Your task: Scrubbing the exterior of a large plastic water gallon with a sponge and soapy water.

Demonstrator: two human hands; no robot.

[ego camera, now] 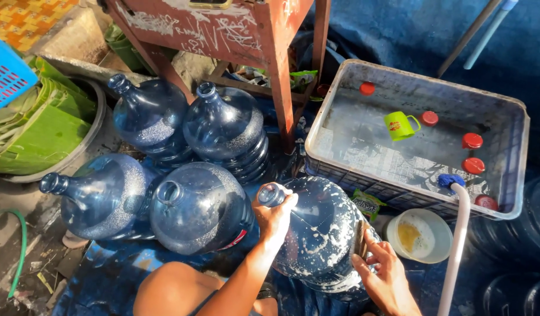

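A big blue water jug (323,234) streaked with white foam lies tilted in front of me. My left hand (274,213) grips its neck near the open mouth. My right hand (387,275) presses against the jug's lower side and seems to hold a dark scrubbing pad against it. Several other blue jugs lie on the ground to the left, the nearest one (197,208) touching the soapy jug.
A grey plastic tub (516,152) of water at right holds a green mug (400,125) and several red caps. A white hose (457,246) hangs over its rim. A small white bowl (419,235) sits below it. A red wooden stand (270,41) rises behind the jugs.
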